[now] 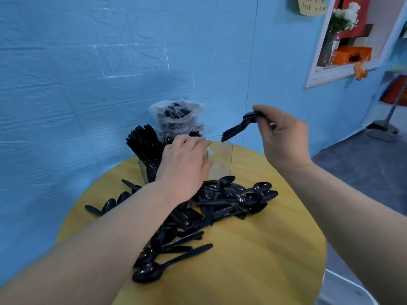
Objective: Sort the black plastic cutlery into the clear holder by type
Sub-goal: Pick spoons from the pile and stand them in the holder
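A clear holder (222,159) stands at the far side of a round yellow table (253,249). Its left compartment is packed with upright black knives (143,142). My left hand (182,166) rests against the holder's front and top edge, fingers curled over the rim. My right hand (284,137) pinches a small stack of black forks (235,128) by the handles, tines pointing down-left just above the holder's right compartment. A loose pile of black spoons and knives (220,205) lies on the table in front of the holder.
A clear plastic bag with more black cutlery (176,116) stands behind the holder against the blue wall. Loose spoons (152,274) lie near the table's front left. To the right are a white-framed niche with flowers (343,20) and a grey floor.
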